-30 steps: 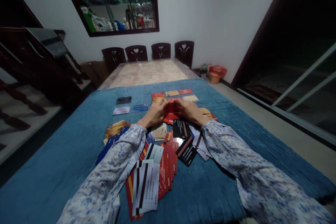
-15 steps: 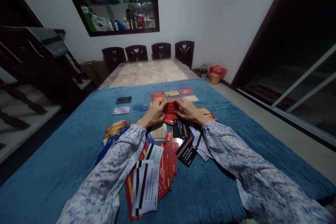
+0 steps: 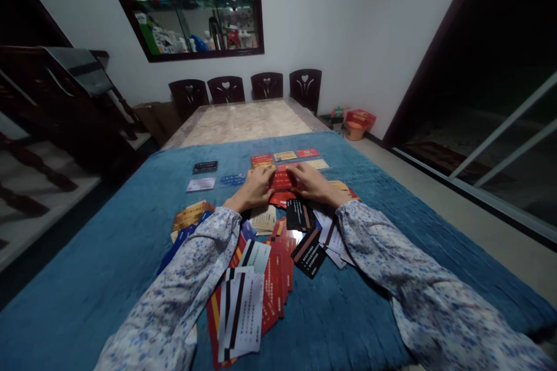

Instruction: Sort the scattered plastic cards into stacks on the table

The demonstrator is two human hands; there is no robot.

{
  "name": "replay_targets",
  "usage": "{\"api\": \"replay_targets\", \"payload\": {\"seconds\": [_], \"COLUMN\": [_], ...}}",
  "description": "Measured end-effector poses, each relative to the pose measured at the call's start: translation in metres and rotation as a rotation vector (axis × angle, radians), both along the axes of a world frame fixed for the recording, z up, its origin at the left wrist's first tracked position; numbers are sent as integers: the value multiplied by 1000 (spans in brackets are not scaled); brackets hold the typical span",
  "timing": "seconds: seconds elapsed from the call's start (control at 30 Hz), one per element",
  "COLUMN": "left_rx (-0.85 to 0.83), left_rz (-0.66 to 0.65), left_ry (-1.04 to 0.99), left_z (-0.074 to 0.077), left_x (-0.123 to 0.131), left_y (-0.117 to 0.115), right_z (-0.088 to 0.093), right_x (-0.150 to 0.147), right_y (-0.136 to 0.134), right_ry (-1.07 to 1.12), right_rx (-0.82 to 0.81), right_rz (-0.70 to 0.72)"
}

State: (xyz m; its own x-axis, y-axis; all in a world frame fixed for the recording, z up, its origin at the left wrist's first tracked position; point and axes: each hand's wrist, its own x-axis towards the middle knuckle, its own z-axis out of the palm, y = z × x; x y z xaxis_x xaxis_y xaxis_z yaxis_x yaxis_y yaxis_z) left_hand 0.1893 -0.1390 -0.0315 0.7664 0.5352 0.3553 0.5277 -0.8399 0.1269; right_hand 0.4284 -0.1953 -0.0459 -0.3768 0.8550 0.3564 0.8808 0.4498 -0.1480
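Note:
Between my two hands is a red card, its left edge in the closed fingers of my left hand and its right edge in those of my right hand. More red cards lie just below it. Near my wrists, black cards, cream cards and gold cards are spread on the cloth. Closer to me is a fan of red cards with white striped cards on top. Beyond my hands sit a black card, a white card and a blue card.
A blue cloth covers the near part of the long table. Several cards, among them a yellow card, lie past my hands. Dark chairs stand at the far end, below a wall cabinet.
The red card between my hands is tilted slightly more toward view, its printed face showing more. Both hands have barely moved.

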Motion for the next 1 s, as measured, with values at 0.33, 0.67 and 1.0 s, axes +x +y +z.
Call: {"api": "replay_targets", "payload": {"seconds": [0.33,0.67,1.0], "left_rx": [-13,-63,-107], "left_rz": [22,75,107], "left_ry": [21,111,171], "left_z": [6,21,33], "left_x": [-1,-5,-16], "left_y": [-1,1,11], "right_z": [0,18,33], "right_x": [4,1,-6], "right_y": [1,7,31], "right_ry": [18,-24,-98], "right_rx": [24,-47,-106], "right_rz": [-10,22,66]}}
